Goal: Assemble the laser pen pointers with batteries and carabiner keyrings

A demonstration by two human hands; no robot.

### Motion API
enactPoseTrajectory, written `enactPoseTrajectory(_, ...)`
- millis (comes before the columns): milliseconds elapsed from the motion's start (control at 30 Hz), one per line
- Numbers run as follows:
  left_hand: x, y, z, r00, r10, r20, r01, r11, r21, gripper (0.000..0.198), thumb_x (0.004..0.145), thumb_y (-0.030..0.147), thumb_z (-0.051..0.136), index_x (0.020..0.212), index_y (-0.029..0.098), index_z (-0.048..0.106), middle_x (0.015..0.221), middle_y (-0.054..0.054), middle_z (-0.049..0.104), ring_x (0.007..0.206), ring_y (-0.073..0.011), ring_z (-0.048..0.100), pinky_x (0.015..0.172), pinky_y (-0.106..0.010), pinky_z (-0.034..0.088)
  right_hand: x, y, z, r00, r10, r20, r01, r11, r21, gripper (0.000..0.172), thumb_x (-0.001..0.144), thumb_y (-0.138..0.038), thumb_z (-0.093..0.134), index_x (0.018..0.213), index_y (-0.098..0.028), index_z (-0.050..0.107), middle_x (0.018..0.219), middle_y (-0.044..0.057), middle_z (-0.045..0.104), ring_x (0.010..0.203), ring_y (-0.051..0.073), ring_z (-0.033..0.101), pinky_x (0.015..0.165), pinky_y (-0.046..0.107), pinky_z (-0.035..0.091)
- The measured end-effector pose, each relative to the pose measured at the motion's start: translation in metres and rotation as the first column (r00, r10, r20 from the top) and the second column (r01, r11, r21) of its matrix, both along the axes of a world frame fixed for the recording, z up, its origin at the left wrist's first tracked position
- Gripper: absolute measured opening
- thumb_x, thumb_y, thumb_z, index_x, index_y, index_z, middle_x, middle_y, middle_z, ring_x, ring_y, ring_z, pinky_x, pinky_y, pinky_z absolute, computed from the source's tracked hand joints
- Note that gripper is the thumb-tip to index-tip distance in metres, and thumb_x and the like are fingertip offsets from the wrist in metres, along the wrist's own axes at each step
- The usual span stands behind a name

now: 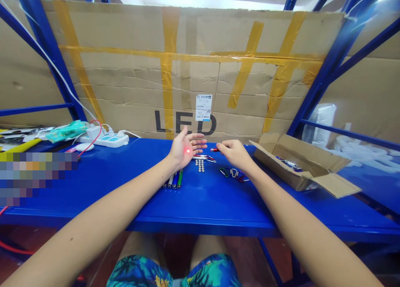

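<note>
My right hand (231,150) is closed around a small red laser pointer (214,150), whose tip points left. Opposite it, my left hand (186,148) is held up with the palm turned to the right and the fingers apart. A bright red light spot shows on that palm. Beneath the hands lie several button cells (200,165) in rows, and behind them a red and silver pen-like piece with a carabiner (210,158). Several coloured metal tubes (175,180) lie side by side under my left wrist. Near my right wrist are several loose carabiners (233,173).
An open cardboard box (300,166) with small parts inside stands at the right. On the left are a white power strip (114,139) with plugs and a teal bag (67,131). A large cardboard sheet (137,83) closes off the back of the blue table (212,203).
</note>
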State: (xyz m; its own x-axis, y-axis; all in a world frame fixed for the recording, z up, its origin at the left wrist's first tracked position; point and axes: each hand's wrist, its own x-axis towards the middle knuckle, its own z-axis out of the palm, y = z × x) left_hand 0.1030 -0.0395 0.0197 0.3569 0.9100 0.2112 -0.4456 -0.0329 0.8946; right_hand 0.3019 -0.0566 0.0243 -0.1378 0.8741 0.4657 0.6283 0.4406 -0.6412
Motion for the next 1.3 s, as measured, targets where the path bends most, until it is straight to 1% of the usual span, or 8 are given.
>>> enactPoseTrajectory(133,0.004,-0.002,-0.001,0.962,0.132,-0.240,-0.070,0.965,0.251,0.035,0.081,0.050,0.058,0.088,0.017,0.066,0.091,-0.011,0.069,0.083,-0.0234,0.064,0.075,-0.038,0.049,-0.002,0.002,-0.005,0.990,0.085,-0.109,-0.096,0.990,-0.105,0.042,0.087,-0.047,0.046,0.056,-0.018,0.050,0.046,-0.005,0.033,0.046,0.010,0.030,0.049,0.027,0.022)
enactPoseTrajectory(267,0.007,-0.001,-0.007,0.850,0.234,-0.472,0.046,0.860,0.508,0.013,0.074,0.028,0.069,0.083,0.019,0.068,0.086,-0.007,0.070,0.079,-0.0209,0.063,0.079,-0.040,0.048,-0.011,0.004,-0.013,0.963,0.187,-0.192,-0.232,0.940,-0.251,0.044,0.090,-0.049,0.043,0.060,-0.018,0.048,0.046,-0.006,0.032,0.043,0.009,0.026,0.047,0.027,0.020)
enactPoseTrajectory(367,0.006,0.005,-0.011,0.842,0.234,-0.487,0.058,0.857,0.512,0.010,0.075,0.024,0.066,0.081,0.018,0.069,0.085,-0.008,0.071,0.081,-0.0215,0.065,0.080,-0.039,0.048,-0.014,0.009,-0.014,0.946,0.196,-0.257,-0.268,0.921,-0.284,0.036,0.090,-0.045,0.045,0.066,-0.018,0.051,0.049,-0.006,0.034,0.043,0.008,0.028,0.045,0.026,0.021)
enactPoseTrajectory(467,0.001,0.014,-0.012,0.772,0.374,-0.514,-0.025,0.826,0.563,0.009,0.074,0.020,0.064,0.081,0.016,0.069,0.083,-0.008,0.071,0.080,-0.0199,0.065,0.076,-0.035,0.049,-0.009,0.019,-0.013,0.936,0.177,-0.303,-0.271,0.914,-0.301,0.016,0.085,-0.029,0.053,0.087,-0.015,0.059,0.058,-0.002,0.048,0.049,0.010,0.041,0.047,0.025,0.030)
enactPoseTrajectory(567,-0.005,0.025,-0.012,0.683,0.465,-0.563,-0.054,0.801,0.596,0.009,0.072,0.015,0.064,0.080,0.014,0.069,0.080,-0.006,0.071,0.075,-0.0171,0.065,0.071,-0.030,0.049,-0.001,0.031,-0.014,0.941,0.173,-0.292,-0.263,0.915,-0.305,0.032,0.076,-0.013,0.057,0.109,-0.015,0.056,0.076,0.002,0.061,0.059,0.012,0.050,0.054,0.025,0.039)
enactPoseTrajectory(667,-0.008,0.035,-0.012,0.636,0.480,-0.604,-0.034,0.800,0.599,0.010,0.072,0.013,0.063,0.079,0.014,0.071,0.081,-0.006,0.072,0.075,-0.0166,0.065,0.071,-0.028,0.048,0.003,0.043,-0.021,0.936,0.182,-0.301,-0.266,0.926,-0.269,0.030,0.072,-0.006,0.057,0.101,-0.015,0.057,0.087,0.005,0.064,0.066,0.012,0.056,0.061,0.026,0.045)
enactPoseTrajectory(933,-0.017,0.064,-0.020,0.541,0.550,-0.637,-0.037,0.772,0.635,0.016,0.072,0.009,0.061,0.079,0.015,0.074,0.084,-0.005,0.074,0.083,-0.0176,0.067,0.078,-0.029,0.050,-0.002,0.069,-0.034,0.987,0.114,-0.117,-0.135,0.973,-0.189,0.014,0.075,-0.009,0.063,0.086,-0.012,0.070,0.067,0.004,0.068,0.065,0.016,0.062,0.065,0.027,0.049)
enactPoseTrajectory(1300,-0.020,0.068,-0.024,0.425,0.502,-0.753,0.014,0.828,0.560,0.021,0.067,0.006,0.062,0.077,0.016,0.077,0.084,-0.005,0.076,0.083,-0.0191,0.068,0.079,-0.029,0.050,-0.010,0.053,-0.032,0.951,0.020,0.307,-0.017,1.000,-0.011,0.014,0.078,-0.013,0.062,0.077,-0.019,0.074,0.083,0.004,0.075,0.080,0.018,0.067,0.073,0.026,0.046)
